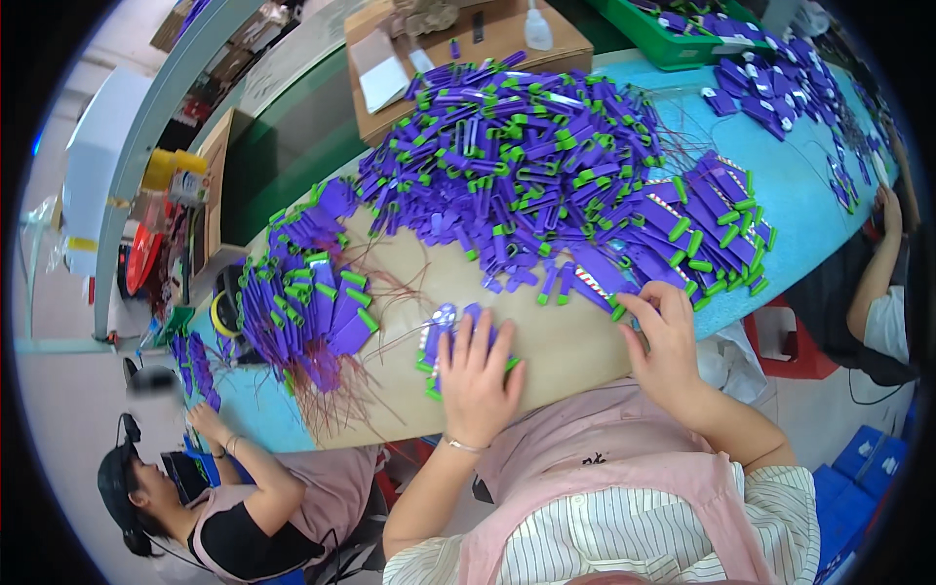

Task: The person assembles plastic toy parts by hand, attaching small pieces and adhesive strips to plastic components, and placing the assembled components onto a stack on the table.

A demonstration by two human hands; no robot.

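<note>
Right of the frame's centre, a green-tipped purple strip [590,282] is lying on the tan surface [556,341], just up-left of the nearer right hand [668,351], its long axis slanting down-right toward the fingers; whether they are gripping, I cannot tell. The left hand [478,385] is spreading unclenched over purple pieces [430,336]. No writing is showing legibly.
</note>
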